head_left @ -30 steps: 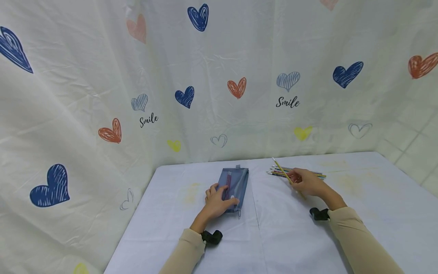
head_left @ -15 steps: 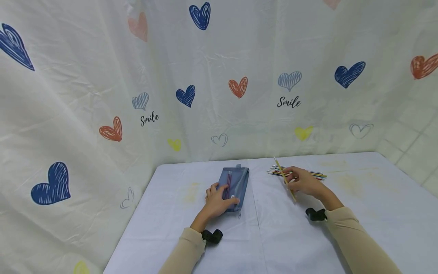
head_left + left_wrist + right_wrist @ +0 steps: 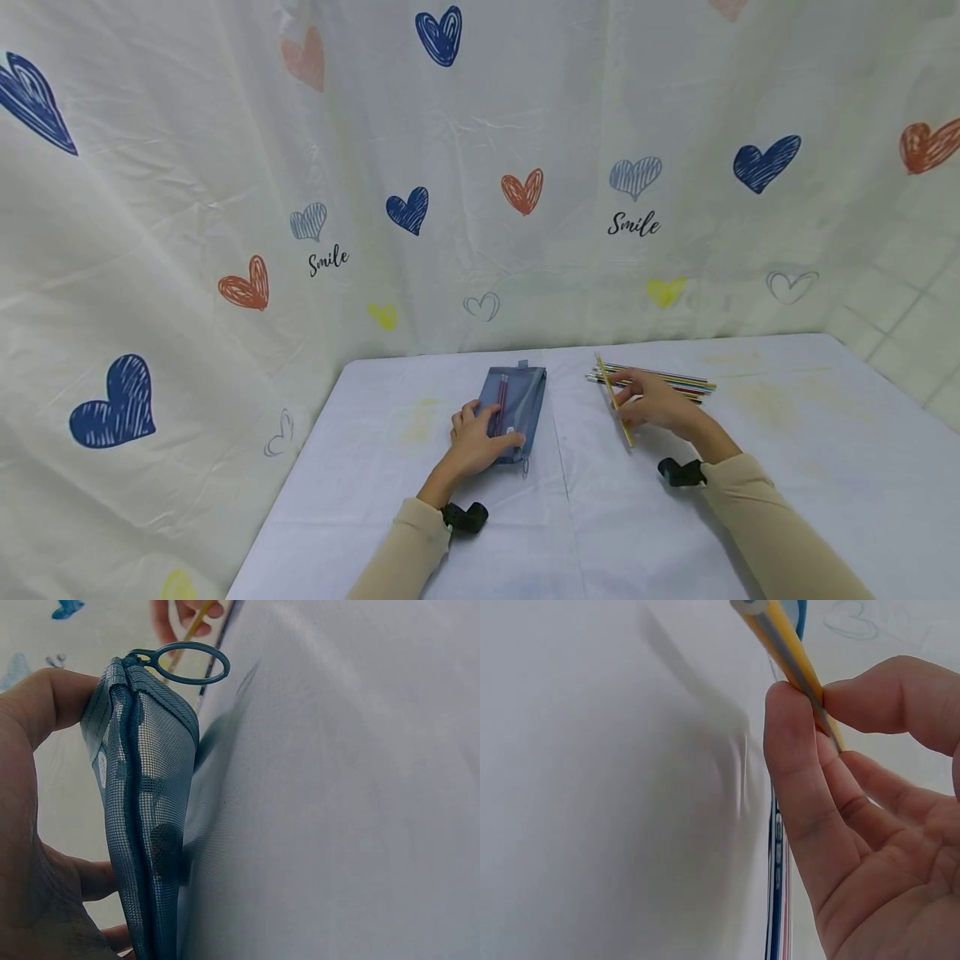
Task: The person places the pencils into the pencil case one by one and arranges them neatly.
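Note:
A blue mesh pencil case (image 3: 527,408) lies on the table with a couple of reddish pencils (image 3: 501,392) showing on it or through it. My left hand (image 3: 472,443) rests over its near part, thumb and fingers spread and touching its upper face. In the left wrist view the zipper (image 3: 135,772) runs along the side, with a ring pull (image 3: 196,680) at the corner. My right hand (image 3: 660,407) pinches a yellow pencil (image 3: 784,645) with a grey stripe between thumb and fingertips, tilted above the table. Right behind that hand lies a pile of pencils (image 3: 693,383).
A white cloth covers the table (image 3: 330,500). Behind it hangs a pale curtain (image 3: 450,267) printed with hearts, close to the far edge. Each wrist carries a small black camera (image 3: 465,518). The pencil pile lies to the right of the case.
My right hand has moved slightly left with the yellow pencil, which now stands steeper in view and lies more to the left of the pile. My left hand and the case have stayed put.

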Demonstrator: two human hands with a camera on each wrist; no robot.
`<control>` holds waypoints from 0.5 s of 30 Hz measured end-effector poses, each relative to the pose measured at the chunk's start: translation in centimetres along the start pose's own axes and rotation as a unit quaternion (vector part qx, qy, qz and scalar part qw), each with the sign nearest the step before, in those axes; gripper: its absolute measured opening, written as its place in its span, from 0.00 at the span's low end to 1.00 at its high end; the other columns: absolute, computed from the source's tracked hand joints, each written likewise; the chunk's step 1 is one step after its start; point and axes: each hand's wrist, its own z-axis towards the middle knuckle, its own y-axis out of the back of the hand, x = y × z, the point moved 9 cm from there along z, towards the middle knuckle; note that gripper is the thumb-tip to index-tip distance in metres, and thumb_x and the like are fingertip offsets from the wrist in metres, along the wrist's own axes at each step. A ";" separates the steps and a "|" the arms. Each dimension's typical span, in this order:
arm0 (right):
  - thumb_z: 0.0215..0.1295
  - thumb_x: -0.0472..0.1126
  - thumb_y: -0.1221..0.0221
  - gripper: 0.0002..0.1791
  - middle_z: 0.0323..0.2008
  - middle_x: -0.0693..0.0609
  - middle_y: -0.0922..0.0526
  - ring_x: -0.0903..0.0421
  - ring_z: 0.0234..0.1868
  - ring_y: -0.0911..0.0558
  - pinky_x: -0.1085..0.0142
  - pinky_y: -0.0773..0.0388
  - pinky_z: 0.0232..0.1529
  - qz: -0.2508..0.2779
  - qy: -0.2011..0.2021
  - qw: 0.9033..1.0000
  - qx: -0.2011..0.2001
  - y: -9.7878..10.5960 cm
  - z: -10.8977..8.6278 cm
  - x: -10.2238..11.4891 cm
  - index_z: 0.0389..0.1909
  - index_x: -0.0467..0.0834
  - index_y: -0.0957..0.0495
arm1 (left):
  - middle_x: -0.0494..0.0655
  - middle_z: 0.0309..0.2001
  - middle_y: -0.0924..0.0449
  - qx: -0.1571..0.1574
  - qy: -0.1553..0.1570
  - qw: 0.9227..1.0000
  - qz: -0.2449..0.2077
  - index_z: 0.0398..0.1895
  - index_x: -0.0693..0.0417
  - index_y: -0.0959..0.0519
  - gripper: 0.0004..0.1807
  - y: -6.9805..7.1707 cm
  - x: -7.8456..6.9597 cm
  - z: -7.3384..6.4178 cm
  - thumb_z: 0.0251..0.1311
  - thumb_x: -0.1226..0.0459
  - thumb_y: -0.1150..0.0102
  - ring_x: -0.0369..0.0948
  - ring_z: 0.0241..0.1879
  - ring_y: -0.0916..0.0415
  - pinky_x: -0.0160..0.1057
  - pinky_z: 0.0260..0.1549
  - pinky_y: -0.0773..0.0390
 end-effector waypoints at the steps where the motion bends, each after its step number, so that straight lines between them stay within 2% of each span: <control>1: 0.60 0.27 0.39 0.37 0.45 0.36 0.21 0.53 0.36 0.17 0.61 0.17 0.37 0.000 0.001 1.000 0.003 -0.2 0.0 0.1 0.71 0.30 0.39 | 0.58 0.79 0.52 0.000 0.001 1.000 0.001 0.76 0.48 0.33 0.47 0.0 0.0 0.0 0.54 0.38 0.35 0.58 0.74 0.54 0.68 0.68 0.46; 15: 0.60 0.29 0.37 0.36 0.41 0.42 0.21 0.53 0.37 0.16 0.58 0.15 0.42 0.032 -0.022 0.999 0.029 -3.1 0.4 0.6 0.71 0.32 0.37 | 0.57 0.79 0.52 -0.005 0.007 1.000 -0.002 0.76 0.46 0.33 0.48 0.1 0.0 -0.2 0.53 0.38 0.34 0.58 0.75 0.54 0.70 0.66 0.44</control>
